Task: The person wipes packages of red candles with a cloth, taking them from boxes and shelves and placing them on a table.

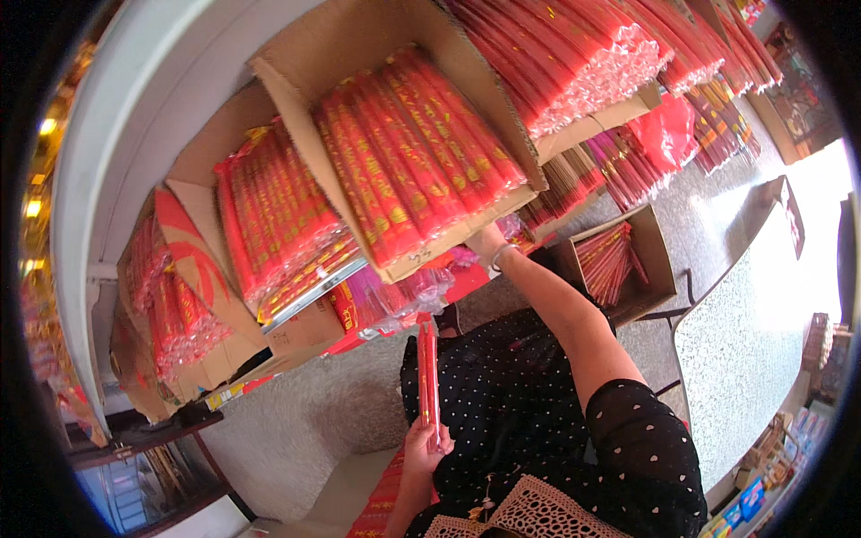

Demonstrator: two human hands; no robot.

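My left hand (429, 444) is closed round the lower end of a long, slim red packet (429, 372), held upright in front of my black dotted clothing. The packet looks glossy, with a pale stripe along it. My right hand (487, 240), with a bracelet at the wrist, reaches to the lower front edge of a tilted cardboard box (448, 235). Its fingers are hidden behind that edge. In the box lies a row of long red packets with gold print (413, 152). Below it are purple and pink plastic-wrapped packs (404, 291).
More cardboard boxes with red packets (269, 211) stand at left. Large red plastic-wrapped bundles (565, 67) are stacked at upper right. An open carton (659, 278) with loose red packets stands beyond my right arm. A speckled table (744, 336) is at right.
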